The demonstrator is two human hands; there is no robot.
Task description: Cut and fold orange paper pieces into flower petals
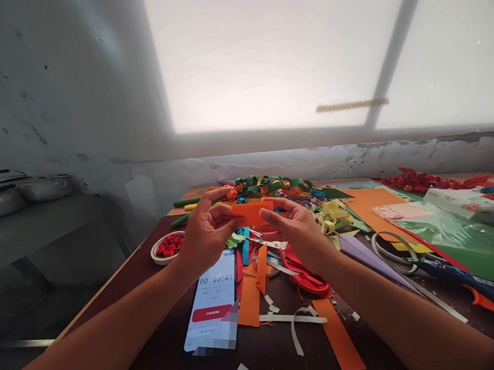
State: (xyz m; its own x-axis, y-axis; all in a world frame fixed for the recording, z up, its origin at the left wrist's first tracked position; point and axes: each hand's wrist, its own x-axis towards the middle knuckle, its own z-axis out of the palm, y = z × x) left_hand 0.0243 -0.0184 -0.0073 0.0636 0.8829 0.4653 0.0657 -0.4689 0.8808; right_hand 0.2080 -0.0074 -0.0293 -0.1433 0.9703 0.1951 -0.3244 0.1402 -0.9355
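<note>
An orange paper strip (251,212) is stretched level between my two hands above the table. My left hand (212,225) pinches its left end, and my right hand (297,229) grips the right end between thumb and fingers. Below the hands lie scissors with red handles (308,278), their blades partly hidden by other scraps. Further orange paper strips (250,302) rest on the dark tabletop, one of them at the right (340,337). A phone (214,302) showing a running timer lies under my left forearm.
A white tape ring holding red paper pieces (169,247) sits at the left table edge. Green paper chains (272,184) and yellow curls pile up behind. Rightward are a blue glue gun (457,278), orange sheets (373,209) and plastic-wrapped paper (432,222). A wall stands behind.
</note>
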